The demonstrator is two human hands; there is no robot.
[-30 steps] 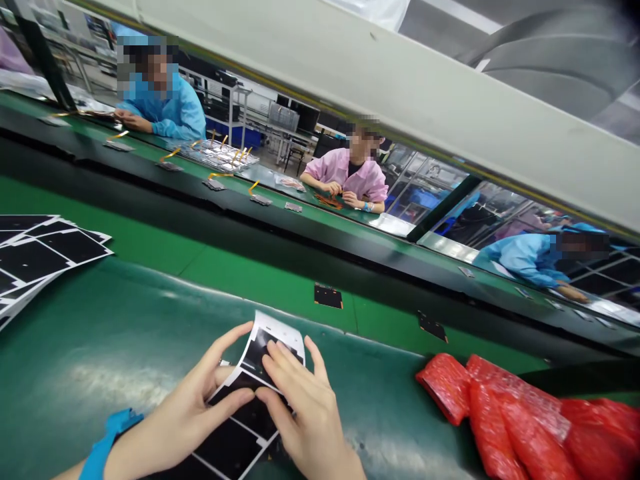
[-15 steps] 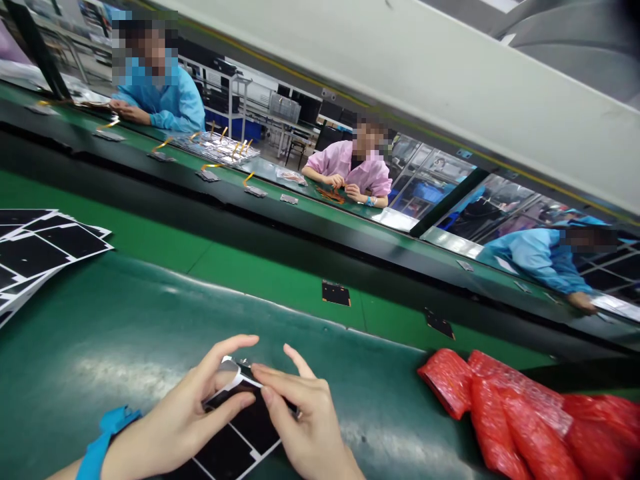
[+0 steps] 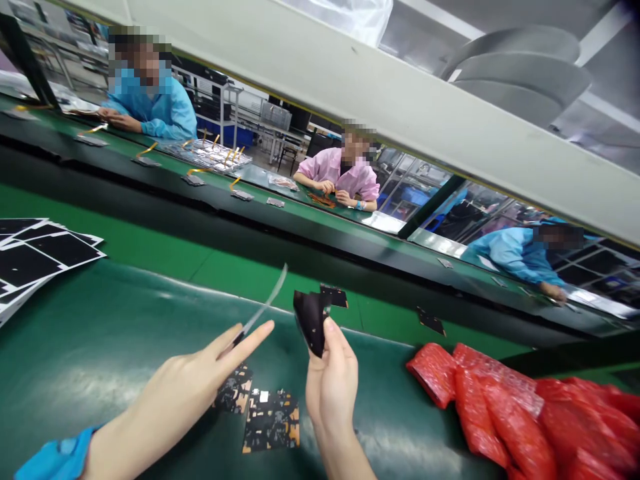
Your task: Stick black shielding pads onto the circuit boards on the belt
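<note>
My left hand (image 3: 197,380) pinches a thin white backing sheet (image 3: 267,303), seen edge-on and lifted above the dark green mat (image 3: 100,333). A curled black film piece (image 3: 310,320) is held up between the fingers of my right hand (image 3: 333,380). Under both hands, two black and orange flex circuit pieces (image 3: 270,417) lie flat on the mat. My left wrist has a blue sleeve cuff (image 3: 55,457).
A stack of black sheets with white borders (image 3: 35,257) lies at the left. Red plastic bags (image 3: 505,407) sit at the right. Small black pieces (image 3: 430,322) lie on the green conveyor belt (image 3: 240,267). Across it, three people work at the far bench.
The sheet that lay flat under both hands has come apart: my left hand lifted the white backing, my right hand raised the black film. The flex circuits are now uncovered.
</note>
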